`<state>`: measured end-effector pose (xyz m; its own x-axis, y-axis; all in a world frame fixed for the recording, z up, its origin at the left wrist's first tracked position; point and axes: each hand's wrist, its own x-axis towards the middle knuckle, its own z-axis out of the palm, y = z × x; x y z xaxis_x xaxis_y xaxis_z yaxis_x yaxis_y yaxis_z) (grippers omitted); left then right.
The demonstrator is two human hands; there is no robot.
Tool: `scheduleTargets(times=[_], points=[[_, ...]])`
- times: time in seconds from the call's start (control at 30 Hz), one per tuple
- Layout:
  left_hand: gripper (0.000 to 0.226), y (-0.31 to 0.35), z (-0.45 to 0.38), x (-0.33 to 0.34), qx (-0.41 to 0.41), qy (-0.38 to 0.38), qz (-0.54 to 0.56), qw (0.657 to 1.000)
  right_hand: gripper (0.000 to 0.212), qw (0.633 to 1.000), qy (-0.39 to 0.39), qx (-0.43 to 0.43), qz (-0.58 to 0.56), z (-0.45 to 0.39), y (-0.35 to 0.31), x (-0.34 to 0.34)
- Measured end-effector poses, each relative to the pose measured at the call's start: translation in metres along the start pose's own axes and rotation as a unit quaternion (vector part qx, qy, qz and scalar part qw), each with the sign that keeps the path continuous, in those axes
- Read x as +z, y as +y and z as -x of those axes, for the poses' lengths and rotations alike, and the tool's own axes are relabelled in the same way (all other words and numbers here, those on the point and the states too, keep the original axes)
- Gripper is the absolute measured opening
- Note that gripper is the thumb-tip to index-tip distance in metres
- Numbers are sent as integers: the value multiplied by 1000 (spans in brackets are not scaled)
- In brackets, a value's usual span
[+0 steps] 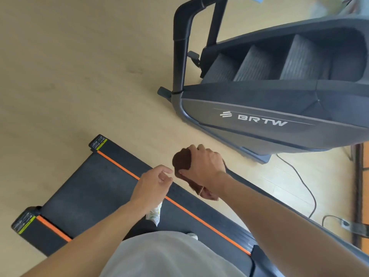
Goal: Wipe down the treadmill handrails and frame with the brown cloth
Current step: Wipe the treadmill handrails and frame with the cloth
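Observation:
My right hand (pixel 205 162) grips the brown cloth (pixel 180 160) wrapped over the end of a dark treadmill handrail (pixel 249 184), which runs from the hand toward the lower right. A loose tail of the cloth hangs below my wrist. My left hand (pixel 153 182) hovers just left of the cloth with fingers relaxed, holding nothing. Below both hands lies the treadmill deck (pixel 93 188), a black belt with orange stripes along its side rails.
A grey stair-climber machine (pixel 269 116) marked BRTW stands on the wooden floor at the upper right. A black cable (pixel 305 188) trails across the floor at the right. My shoe (pixel 154 215) stands on the belt.

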<state>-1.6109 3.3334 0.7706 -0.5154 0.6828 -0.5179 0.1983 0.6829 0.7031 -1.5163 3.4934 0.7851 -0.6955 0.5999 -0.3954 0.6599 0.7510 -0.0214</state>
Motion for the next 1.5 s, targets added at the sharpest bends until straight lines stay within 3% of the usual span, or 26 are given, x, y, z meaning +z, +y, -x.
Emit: scheduleTargets(times=[0.13,0.23,0.33,0.43,0.53,0.67,0.8,0.9,1.0,1.1,1.23,1.4,1.5], points=[[11,-12,-10,-28,2,11,7,1000,33,980,-150,-50,122,-45,-35,-18],[11,-14,-21,-43,10,26,24,999,28,958,-210,-71,182,-58,-46,-19],[9,-1,-39,-45,37,58,47,997,40,972,-160,-73,154,-48,-33,-10],[7,29,-59,-27,104,69,61,990,61,996,-64,-10,54,-20,-12,2],[8,65,-76,5,197,22,48,979,84,997,4,78,-8,14,6,18],[8,110,-87,52,274,-62,-4,960,94,989,77,129,-11,62,38,39],[18,133,-79,89,324,-146,-126,926,106,975,62,212,-26,117,94,49],[33,127,-78,96,329,-168,-218,903,102,953,23,300,-44,168,144,50],[38,120,-84,88,327,-183,-205,904,99,921,-22,384,-60,211,190,48],[38,113,-92,67,315,-157,-177,919,100,905,-69,414,-65,220,213,46],[33,80,-107,34,251,-106,-107,956,105,913,-89,393,-68,207,211,49],[33,50,-104,22,156,-72,-4,985,110,962,-24,264,-60,148,159,50],[32,52,-98,14,155,-36,34,987,96,983,31,158,-88,91,97,39]])
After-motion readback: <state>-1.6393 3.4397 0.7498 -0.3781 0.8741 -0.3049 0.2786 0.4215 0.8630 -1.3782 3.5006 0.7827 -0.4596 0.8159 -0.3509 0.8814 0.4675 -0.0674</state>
